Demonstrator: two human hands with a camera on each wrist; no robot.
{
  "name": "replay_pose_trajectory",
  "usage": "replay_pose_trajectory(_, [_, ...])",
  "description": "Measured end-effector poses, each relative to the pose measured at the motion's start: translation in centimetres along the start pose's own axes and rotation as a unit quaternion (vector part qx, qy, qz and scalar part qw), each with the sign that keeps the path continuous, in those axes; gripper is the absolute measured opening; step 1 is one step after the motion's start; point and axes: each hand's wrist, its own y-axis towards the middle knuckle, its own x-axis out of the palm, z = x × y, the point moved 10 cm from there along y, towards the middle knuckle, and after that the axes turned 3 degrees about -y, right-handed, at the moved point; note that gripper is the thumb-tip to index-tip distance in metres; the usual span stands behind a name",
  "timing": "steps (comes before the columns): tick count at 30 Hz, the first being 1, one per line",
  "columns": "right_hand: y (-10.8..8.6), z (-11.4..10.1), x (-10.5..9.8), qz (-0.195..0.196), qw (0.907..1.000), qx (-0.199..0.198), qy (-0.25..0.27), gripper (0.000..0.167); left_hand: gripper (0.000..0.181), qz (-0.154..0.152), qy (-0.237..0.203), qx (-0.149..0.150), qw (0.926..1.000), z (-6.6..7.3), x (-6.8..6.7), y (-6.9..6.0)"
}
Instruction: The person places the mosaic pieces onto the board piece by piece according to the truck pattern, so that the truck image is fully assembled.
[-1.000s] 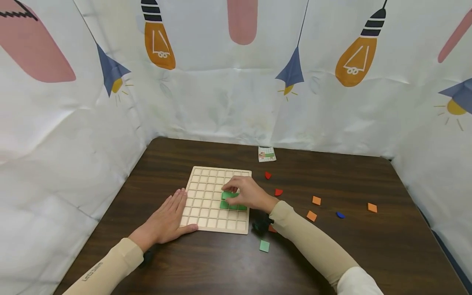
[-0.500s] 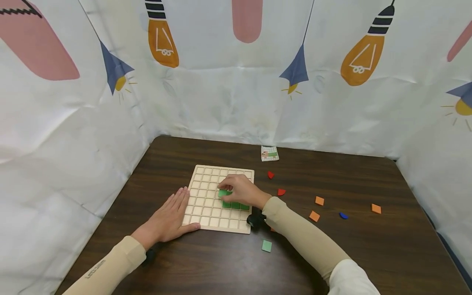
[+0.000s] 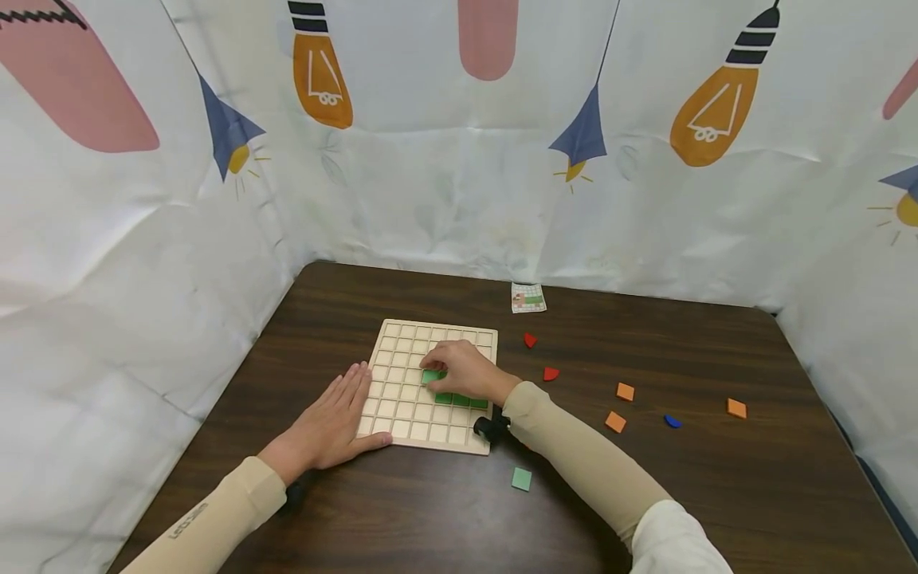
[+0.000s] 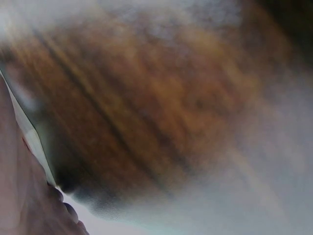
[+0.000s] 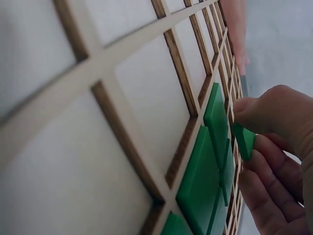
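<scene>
A pale wooden grid board (image 3: 405, 410) lies on the dark table. My left hand (image 3: 326, 422) rests with straight fingers along its left edge, thumb at the near left corner. Over the board's middle right, my right hand (image 3: 462, 371) pinches a green square tile (image 5: 244, 140) between thumb and fingers, tilted in the right wrist view. Several other green tiles (image 5: 199, 178) sit in grid cells beside it. Part of that green group is hidden under my right hand in the head view. Mostly blurred tabletop fills the left wrist view.
Right of the board lie two red pieces (image 3: 551, 374), several orange squares (image 3: 615, 422) and a blue piece (image 3: 672, 421). A light green square (image 3: 521, 479) lies near the board's front right. Behind stands a small pattern card (image 3: 528, 298) at the table's back edge.
My right hand has shifted slightly left over the board with the green tile, uncovering more of the green row. My left hand stays at the board's edge. The head view has turned slightly.
</scene>
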Motion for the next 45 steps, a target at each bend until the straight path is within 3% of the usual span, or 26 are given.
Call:
replay_pose_trajectory(11, [0.2, 0.2, 0.4, -0.019, 0.9997, 0.016, -0.001, 0.03, 0.11, 0.003, 0.001, 0.001, 1.0, 0.1, 0.0, 0.0])
replay_pose_trajectory(30, [-0.5, 0.3, -0.2, -0.013, 0.9999, 0.006, -0.003, 0.032, 0.112, 0.002, 0.001, -0.005, 1.0, 0.1, 0.0, 0.0])
replay_pose_trajectory(45, [-3.7, 0.8, -2.4, 0.004, 0.9998, 0.007, 0.02, 0.037, 0.111, 0.017, -0.005, 0.009, 0.9998, 0.3, -0.3, 0.0])
